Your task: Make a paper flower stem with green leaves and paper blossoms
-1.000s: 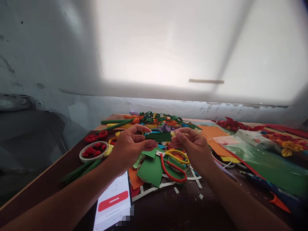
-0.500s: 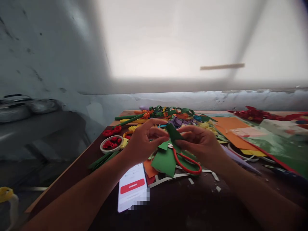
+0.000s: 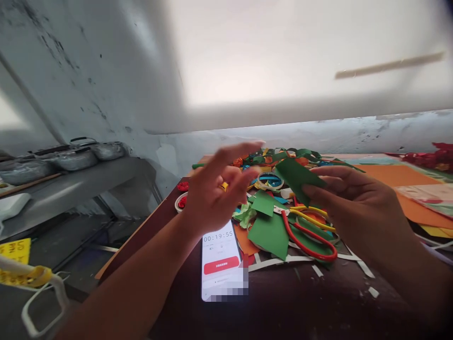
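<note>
My right hand [image 3: 354, 203] pinches a small green paper piece [image 3: 296, 175] between thumb and fingers, held above the table. My left hand [image 3: 215, 193] hovers just to its left with fingers spread and blurred, holding nothing. Below them lie green paper scraps [image 3: 269, 231], scissors with red and yellow handles [image 3: 311, 231] and a roll of tape [image 3: 269, 180]. A phone [image 3: 221, 259] showing a timer and a red button lies on the dark table [image 3: 300, 311] under my left wrist.
Orange paper sheets [image 3: 399, 177] and red paper flowers [image 3: 440, 158] lie at the right. Curled green strips [image 3: 300, 153] are heaped at the back. A small dish with red rosettes [image 3: 181, 202] sits behind my left hand. A grey shelf with metal pots [image 3: 76, 158] stands left.
My left hand has let go of the green piece and opened. My right hand now holds it alone, lifted to the right. The view has swung left, revealing the shelf.
</note>
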A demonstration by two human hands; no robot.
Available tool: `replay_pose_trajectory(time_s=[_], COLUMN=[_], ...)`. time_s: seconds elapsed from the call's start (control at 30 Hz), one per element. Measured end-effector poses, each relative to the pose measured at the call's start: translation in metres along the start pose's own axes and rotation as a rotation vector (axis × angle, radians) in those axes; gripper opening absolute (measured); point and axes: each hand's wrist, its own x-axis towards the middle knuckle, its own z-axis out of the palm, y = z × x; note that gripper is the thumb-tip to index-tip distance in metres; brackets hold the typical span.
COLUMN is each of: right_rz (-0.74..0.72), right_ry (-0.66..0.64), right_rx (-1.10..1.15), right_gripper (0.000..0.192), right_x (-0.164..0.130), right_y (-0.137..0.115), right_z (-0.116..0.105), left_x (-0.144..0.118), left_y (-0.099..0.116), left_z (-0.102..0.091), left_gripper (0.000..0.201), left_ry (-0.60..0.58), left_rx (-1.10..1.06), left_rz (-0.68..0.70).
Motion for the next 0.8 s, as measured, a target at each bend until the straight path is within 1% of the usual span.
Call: replay_pose_trajectory(time_s=[0.07,0.1,0.13,0.17,0.2,0.27,0.33,0.4,0.47,0.57,0.63,0.7,0.8], right_rz=[-0.007,-0.012,-0.001,0.004,0.012,0.026,0.032,0.042,0.058,0.06,0.05,0.038,0.034], right_ry=[-0.019,-0.031,-0.052,-0.066,-0.081,-0.118,-0.148,-0.168,-0.182,-0.198,-0.204,-0.21,-0.207], right_rx=[0.065,0.105,0.133,0.16,0.17,0.169,0.174,0.211,0.25,0.273,0.276,0.281,0.27], right_gripper=[0.034,0.034,0.035,0.034,0.034,0.034,0.034,0.033,0.032,0.031,0.031,0.03,0.026], right_x=[-0.001,-0.002,-0.002,-0.003,-0.003,-0.003,-0.003,-0.003,-0.003,-0.003,-0.003,-0.003,-0.003], right_y=[-0.002,-0.003,-0.004,-0.005,-0.006,-0.006,-0.007,-0.009,-0.01,-0.011,-0.01,-0.01,-0.01], right_z=[0.005,0.007,0.009,0.011,0.013,0.013,0.012,0.01,0.008,0.008,0.009,0.01,0.011], left_x=[-0.001,-0.002,-0.002,-0.002,-0.002,-0.002,-0.003,-0.005,-0.007,-0.007,-0.006,-0.005,-0.004], left_y=[-0.004,-0.008,-0.011,-0.014,-0.017,-0.018,-0.015,-0.012,-0.01,-0.008,-0.007,-0.005,-0.003], left_z=[0.006,0.01,0.015,0.02,0.024,0.03,0.033,0.034,0.035,0.039,0.043,0.045,0.047], left_gripper=[0.027,0.026,0.026,0.024,0.021,0.014,0.012,0.012,0.011,0.006,0.01,0.015,0.021], left_ry=[-0.18,-0.251,-0.286,-0.287,-0.27,-0.213,-0.168,-0.133,-0.108,-0.066,-0.05,-0.039,-0.023], left_rx=[0.081,0.115,0.147,0.164,0.17,0.155,0.123,0.088,0.024,-0.167,-0.289,-0.352,-0.381], left_rz=[0.202,0.327,0.429,0.504,0.537,0.522,0.443,0.315,0.142,-0.133,-0.272,-0.358,-0.435])
